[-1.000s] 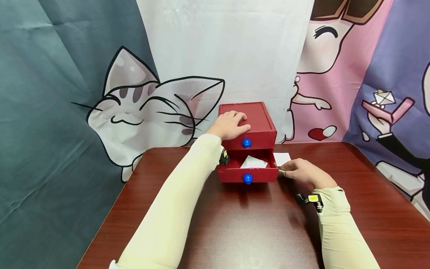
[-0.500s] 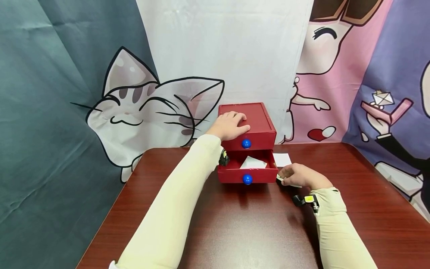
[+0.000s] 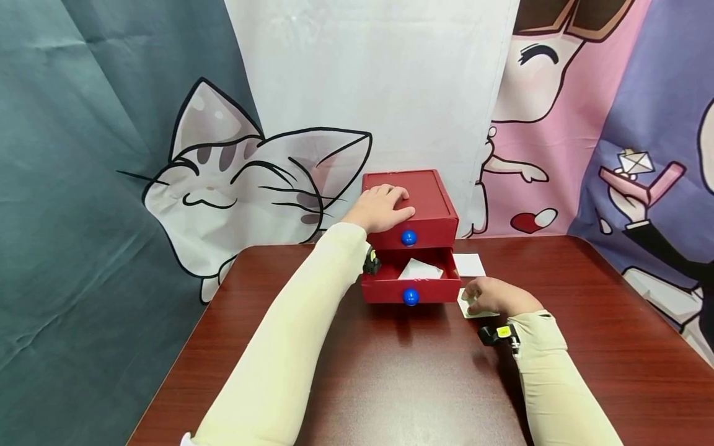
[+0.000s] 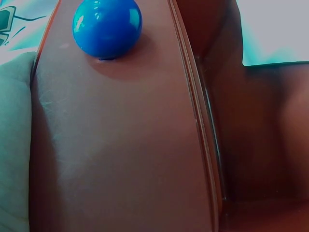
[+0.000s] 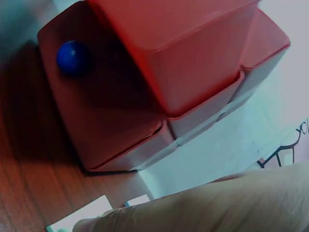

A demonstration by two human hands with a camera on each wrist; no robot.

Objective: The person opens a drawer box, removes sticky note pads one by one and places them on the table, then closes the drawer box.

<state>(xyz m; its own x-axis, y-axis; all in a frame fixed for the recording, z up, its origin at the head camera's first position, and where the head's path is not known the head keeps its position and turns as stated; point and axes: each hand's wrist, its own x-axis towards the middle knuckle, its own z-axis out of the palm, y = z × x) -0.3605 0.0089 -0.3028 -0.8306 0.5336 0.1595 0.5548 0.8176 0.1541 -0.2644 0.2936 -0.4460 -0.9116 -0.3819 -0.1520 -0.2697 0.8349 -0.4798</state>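
Observation:
My left hand rests on top of a small red chest of drawers, fingers spread over its left part. The middle drawer is pulled out, and a white piece of paper lies in it. In the left wrist view, a blue knob sits on the top drawer's front, beside the open drawer. My right hand is right of the drawer, low over the table, with curled fingers pinching a white card. The right wrist view shows this card partly covered by a finger.
Another white card lies on the brown table, behind my right hand beside the chest. In the right wrist view, a lower drawer with a blue knob sits under the pulled-out one. A printed curtain hangs behind.
My right hand has moved slightly toward me with the card, which now appears flatter and shows more of its face. The left hand and the chest have stayed put.

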